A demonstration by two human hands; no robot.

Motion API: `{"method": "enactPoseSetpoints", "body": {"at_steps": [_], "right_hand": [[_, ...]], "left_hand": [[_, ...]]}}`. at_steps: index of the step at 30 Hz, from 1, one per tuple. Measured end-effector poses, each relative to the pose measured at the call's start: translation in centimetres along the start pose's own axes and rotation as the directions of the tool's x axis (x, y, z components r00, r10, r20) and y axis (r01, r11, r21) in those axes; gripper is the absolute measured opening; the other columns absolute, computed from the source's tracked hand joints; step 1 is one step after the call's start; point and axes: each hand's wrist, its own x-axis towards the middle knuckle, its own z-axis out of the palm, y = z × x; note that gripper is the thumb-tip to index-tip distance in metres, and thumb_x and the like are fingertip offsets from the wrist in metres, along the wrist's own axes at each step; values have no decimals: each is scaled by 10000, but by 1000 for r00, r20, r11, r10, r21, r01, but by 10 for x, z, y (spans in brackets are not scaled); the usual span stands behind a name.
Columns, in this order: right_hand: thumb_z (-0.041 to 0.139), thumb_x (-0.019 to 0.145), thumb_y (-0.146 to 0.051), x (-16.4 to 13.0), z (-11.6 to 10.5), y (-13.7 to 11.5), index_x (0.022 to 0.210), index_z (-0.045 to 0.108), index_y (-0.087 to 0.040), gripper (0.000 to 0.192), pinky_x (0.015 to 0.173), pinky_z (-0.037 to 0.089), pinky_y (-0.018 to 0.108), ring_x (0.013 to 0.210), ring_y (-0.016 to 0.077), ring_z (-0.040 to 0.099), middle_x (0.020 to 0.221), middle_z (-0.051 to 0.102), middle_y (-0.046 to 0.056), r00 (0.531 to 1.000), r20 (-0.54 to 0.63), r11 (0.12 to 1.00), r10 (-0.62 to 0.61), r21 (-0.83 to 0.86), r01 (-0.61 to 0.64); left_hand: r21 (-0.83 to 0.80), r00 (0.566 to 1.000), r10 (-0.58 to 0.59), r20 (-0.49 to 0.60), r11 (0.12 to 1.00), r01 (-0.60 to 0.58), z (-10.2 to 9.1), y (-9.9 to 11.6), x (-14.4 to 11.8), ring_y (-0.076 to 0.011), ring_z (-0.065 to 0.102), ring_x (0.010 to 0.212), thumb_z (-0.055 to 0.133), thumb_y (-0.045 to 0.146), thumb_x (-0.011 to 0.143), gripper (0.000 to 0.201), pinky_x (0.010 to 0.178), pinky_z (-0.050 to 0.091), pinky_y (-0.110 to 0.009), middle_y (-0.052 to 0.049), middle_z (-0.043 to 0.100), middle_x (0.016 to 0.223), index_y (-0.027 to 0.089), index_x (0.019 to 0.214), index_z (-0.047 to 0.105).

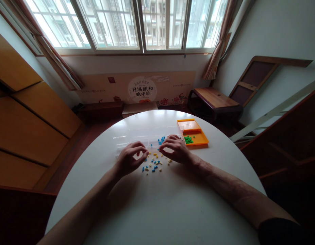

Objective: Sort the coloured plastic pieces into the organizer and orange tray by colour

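Note:
Several tiny blue and yellow pieces [154, 163] lie scattered on the white round table [157, 204]. My left hand [130, 159] rests curled at the left edge of the scatter, fingertips pinched together near a piece. My right hand [176, 149] lies palm down at the right of the scatter, fingers bent toward it. Just behind both hands stands a clear plastic compartment box [137, 137] with a few blue pieces [161, 139] inside. Whether either hand holds a piece is too small to tell.
An orange tray [198, 131] with green pieces [188, 139] sits to the right of the clear box. Beyond the table are a low wooden bench [215, 98], a leaning frame, wooden cabinets at the left and a window.

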Motion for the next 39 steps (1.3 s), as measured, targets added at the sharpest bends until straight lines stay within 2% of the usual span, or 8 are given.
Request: {"method": "enactPoseSetpoints", "body": {"at_steps": [5, 9, 12, 17, 29, 33, 36, 39], "right_hand": [[767, 1041, -299, -1, 2, 5, 966, 785, -275, 80, 974, 510, 416, 975, 237, 680, 968, 804, 28, 981, -110, 984, 156, -66, -164], [764, 1045, -300, -1, 2, 7, 985, 780, -269, 70, 959, 507, 428, 983, 252, 664, 1010, 801, 37, 965, -125, 964, 229, -105, -242], [755, 1041, -269, -1, 2, 6, 1000, 771, -265, 44, 971, 504, 430, 996, 252, 664, 1026, 798, 39, 970, -108, 967, 218, -109, -229], [743, 1025, -238, 0, 2, 1, 999, 765, -261, 41, 979, 493, 429, 1017, 247, 668, 1035, 797, 36, 985, -56, 978, 164, -125, -169], [717, 1028, -236, 1, -1, -3, 978, 753, -249, 64, 980, 489, 425, 1013, 242, 668, 1036, 795, 38, 989, -35, 983, 141, -115, -144], [710, 1030, -234, 1, -1, -3, 971, 744, -252, 70, 979, 493, 420, 1012, 240, 676, 1030, 796, 33, 992, -36, 987, 119, -106, -122], [718, 1025, -230, 1, -1, -3, 986, 736, -259, 52, 989, 503, 413, 1017, 238, 680, 1034, 798, 31, 997, -26, 994, 74, -84, -76], [717, 1025, -222, 1, -2, -3, 1001, 733, -264, 51, 972, 515, 402, 997, 230, 688, 1034, 800, 29, 999, 34, 999, -8, -45, 9]], "left_hand": [[41, 990, -58, 129, 998, 53, -23, -8, 0, -107, 557, 627, 707, 315, 995, 204, 624, 476, -242, -22, 703, 840, 205, 833, 765], [71, 971, -28, 237, 997, 12, -28, -12, -1, -95, 562, 600, 742, 334, 975, 115, 605, 475, -223, -2, 722, 860, 241, 951, 806], [47, 964, 5, 266, 999, -18, -27, -11, -1, -97, 587, 619, 757, 330, 976, 97, 624, 482, -221, 2, 738, 889, 270, 1015, 821], [83, 951, 20, 307, 995, -47, -22, -8, -1, -89, 585, 604, 754, 303, 978, 71, 621, 452, -220, 16, 754, 907, 291, 979, 824], [149, 938, 15, 346, 986, -71, -14, -16, -6, -107, 625, 674, 662, 310, 1071, 151, 679, 444, -242, 3, 770, 993, 253, 982, 769], [77, 951, -10, 309, 997, -14, -13, -13, -4, -107, 635, 705, 632, 281, 1087, 169, 687, 475, -232, -25, 757, 1003, 218, 994, 760], [-82, 977, -59, 205, 994, 77, -7, -7, -2, -102, 643, 698, 626, 287, 1095, 178, 668, 503, -217, -40, 749, 983, 197, 1020, 759], [-258, 983, -148, 106, 951, 171, 5, 0, -1, -76, 610, 588, 671, 296, 1074, 144, 559, 478, -186, -26, 756, 913, 183, 1049, 758]]}}
